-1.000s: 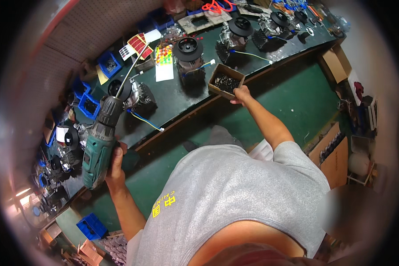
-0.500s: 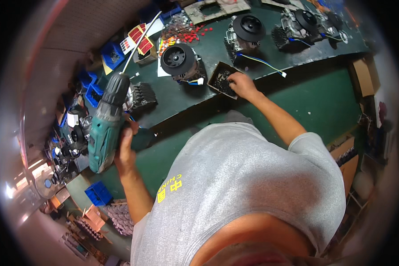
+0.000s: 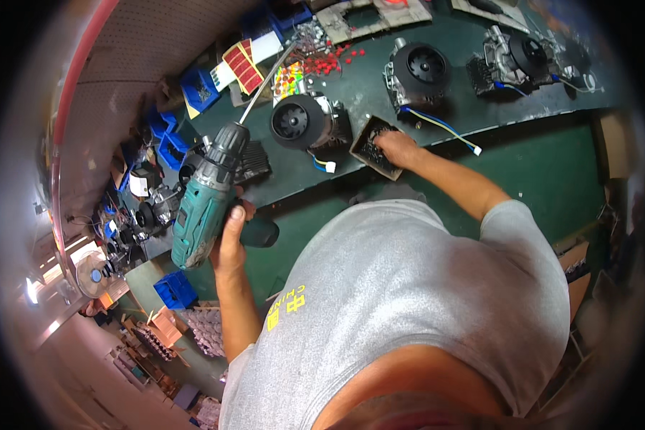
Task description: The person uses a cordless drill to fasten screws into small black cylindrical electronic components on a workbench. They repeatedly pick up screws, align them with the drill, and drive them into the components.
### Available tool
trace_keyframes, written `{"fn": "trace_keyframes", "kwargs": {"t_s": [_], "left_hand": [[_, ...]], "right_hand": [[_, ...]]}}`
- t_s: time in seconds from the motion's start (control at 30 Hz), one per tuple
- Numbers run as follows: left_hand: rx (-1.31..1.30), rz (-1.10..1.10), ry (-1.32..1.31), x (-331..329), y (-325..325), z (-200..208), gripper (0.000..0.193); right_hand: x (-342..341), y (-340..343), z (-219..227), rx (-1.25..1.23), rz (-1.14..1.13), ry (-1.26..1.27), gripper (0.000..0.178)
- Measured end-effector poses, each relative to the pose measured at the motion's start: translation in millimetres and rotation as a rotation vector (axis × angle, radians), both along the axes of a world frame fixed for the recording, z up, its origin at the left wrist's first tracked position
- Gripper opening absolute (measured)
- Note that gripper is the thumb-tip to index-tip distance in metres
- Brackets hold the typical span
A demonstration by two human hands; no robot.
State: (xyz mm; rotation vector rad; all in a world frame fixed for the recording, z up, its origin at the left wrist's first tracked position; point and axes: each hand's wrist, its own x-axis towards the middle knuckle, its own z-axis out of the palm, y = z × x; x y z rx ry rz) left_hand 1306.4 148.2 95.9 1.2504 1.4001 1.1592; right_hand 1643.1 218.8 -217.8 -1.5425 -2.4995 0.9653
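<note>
A teal cordless drill (image 3: 201,208) with a long thin driver bit (image 3: 265,86) is gripped by its handle in my left hand (image 3: 229,240). The bit points up and away, past the nearest motor unit. My right hand (image 3: 395,148) is down in a small cardboard box (image 3: 392,173) at the bench's front edge, among small dark screws (image 3: 369,147). Its fingertips are hidden, so what they pinch does not show. Left of the box sits a motor unit with a black fan wheel (image 3: 294,123) and a white wire plug (image 3: 330,167). A finned metal part (image 3: 253,162) lies partly behind the drill.
Further motor units (image 3: 419,66) stand along the green bench (image 3: 351,75) to the right. Blue bins (image 3: 199,91), red labels (image 3: 241,68) and red caps (image 3: 327,63) lie toward the back left. A blue crate (image 3: 175,290) sits low at the left.
My right hand has dipped deeper among the screws in the box. The drill has shifted a little to the right, still in my left hand. The whole view has swung slightly.
</note>
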Motion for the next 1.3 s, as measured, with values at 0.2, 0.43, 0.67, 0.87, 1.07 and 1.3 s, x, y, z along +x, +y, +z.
{"fn": "trace_keyframes", "kwargs": {"t_s": [0.2, 0.43, 0.67, 0.87, 1.07, 1.3], "left_hand": [[-0.142, -0.081, 0.083, -15, 11, 3, 0.038], [-0.206, -0.204, 0.184, -15, 14, -6, 0.034], [-0.251, -0.187, 0.167, -17, 14, -11, 0.038], [-0.281, -0.215, 0.137, -23, 12, -16, 0.038], [-0.320, -0.178, 0.096, -15, 14, -5, 0.036], [-0.480, -0.214, 0.083, -34, 43, 24, 0.034]], "right_hand": [[-10, 4, 73, -0.513, -0.798, 1.143, 0.021], [-35, 30, 129, -0.711, -0.809, 1.623, 0.026], [-43, 32, 132, -0.755, -0.780, 1.733, 0.031], [-45, 34, 139, -0.773, -0.762, 1.761, 0.031], [-37, 40, 140, -0.665, -0.642, 1.637, 0.030], [-30, 45, 148, -0.598, -0.448, 1.427, 0.033]]}}
